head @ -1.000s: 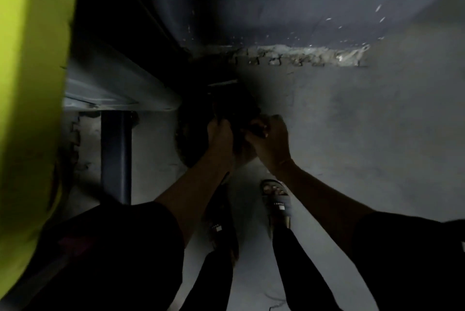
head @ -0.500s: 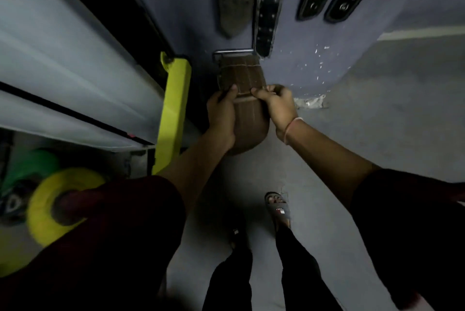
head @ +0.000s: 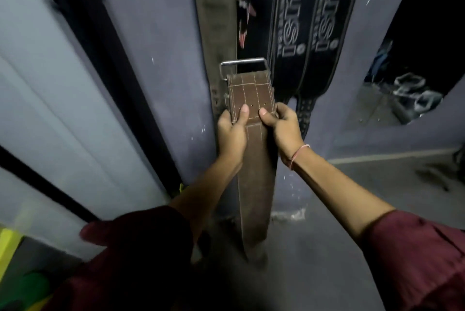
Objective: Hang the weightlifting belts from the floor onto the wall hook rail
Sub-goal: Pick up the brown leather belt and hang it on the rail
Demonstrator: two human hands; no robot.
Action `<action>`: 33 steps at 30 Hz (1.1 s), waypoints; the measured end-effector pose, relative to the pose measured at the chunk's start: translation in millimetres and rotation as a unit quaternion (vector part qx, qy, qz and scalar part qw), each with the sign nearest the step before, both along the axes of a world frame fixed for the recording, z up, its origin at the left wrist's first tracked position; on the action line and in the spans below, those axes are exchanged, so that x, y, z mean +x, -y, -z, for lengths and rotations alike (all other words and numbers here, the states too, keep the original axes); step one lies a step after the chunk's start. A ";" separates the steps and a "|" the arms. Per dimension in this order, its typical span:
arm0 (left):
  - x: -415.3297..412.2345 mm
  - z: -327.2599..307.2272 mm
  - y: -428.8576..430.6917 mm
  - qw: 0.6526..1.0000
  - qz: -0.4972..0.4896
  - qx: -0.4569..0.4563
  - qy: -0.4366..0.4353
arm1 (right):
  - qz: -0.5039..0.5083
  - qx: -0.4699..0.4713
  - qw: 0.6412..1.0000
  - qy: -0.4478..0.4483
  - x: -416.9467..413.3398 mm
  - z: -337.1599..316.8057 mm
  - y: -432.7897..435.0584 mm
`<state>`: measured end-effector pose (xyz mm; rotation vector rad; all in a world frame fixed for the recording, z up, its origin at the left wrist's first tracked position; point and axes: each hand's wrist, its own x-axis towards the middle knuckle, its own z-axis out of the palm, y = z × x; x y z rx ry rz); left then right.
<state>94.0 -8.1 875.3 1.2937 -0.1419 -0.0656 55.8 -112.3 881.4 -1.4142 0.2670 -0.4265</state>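
A dim room with a bluish-grey wall (head: 156, 33) and a grey floor (head: 327, 247) below it. Several belts hang flat against the wall: a worn olive-brown belt (head: 214, 8) and, just to its right, two black belts (head: 309, 21) with pale lettering, side by side. A mirror (head: 415, 71) is fixed to the wall further right.

In front of these, a person holds a brown leather belt (head: 254, 159) upright with both hands. Its metal buckle (head: 242, 66) is at the top, overlapping the hanging belts; the strap runs down between the forearms toward the floor. The left hand (head: 231, 134) has its grip closed on the belt's left edge, thumb pressed on the stitched front face. The right hand (head: 284, 129) has its grip closed on the right edge, thumb likewise on the front, fingers curled behind. The two thumbs are near each other, not touching. A thin band (head: 298, 154) circles the right wrist, and both arms wear dark red sleeves (head: 415, 260).
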 end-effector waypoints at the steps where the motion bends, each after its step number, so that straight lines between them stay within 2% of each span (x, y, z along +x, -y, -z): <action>1: 2.2 -18.6 7.3 1.000 0.001 -0.008 0.019 | 0.005 -0.012 1.000 0.019 1.2 -17.6 7.1; 12: 15.1 -194.5 67.7 0.979 -0.032 -0.046 0.196 | -0.006 -0.091 0.978 0.186 1.9 -185.0 64.5; 16: 28.3 -229.2 71.8 0.970 -0.047 -0.066 0.227 | -0.057 -0.081 0.974 0.202 -10.0 -184.5 67.6; 23: 54.0 -249.5 68.0 0.978 -0.027 -0.042 0.201 | -0.067 -0.052 0.990 0.114 -30.5 -87.9 59.8; 26: 63.5 -260.4 69.5 0.977 -0.014 -0.039 0.210 | -0.045 -0.072 0.987 0.134 -23.1 -120.7 57.8; 30: 66.1 -283.4 70.0 0.975 0.002 -0.009 0.221 | -0.014 -0.093 0.966 0.241 -2.5 -220.4 55.4; 33: 54.6 -299.2 63.3 0.971 -0.004 0.007 0.239 | 0.003 -0.082 0.956 0.281 6.7 -243.8 50.1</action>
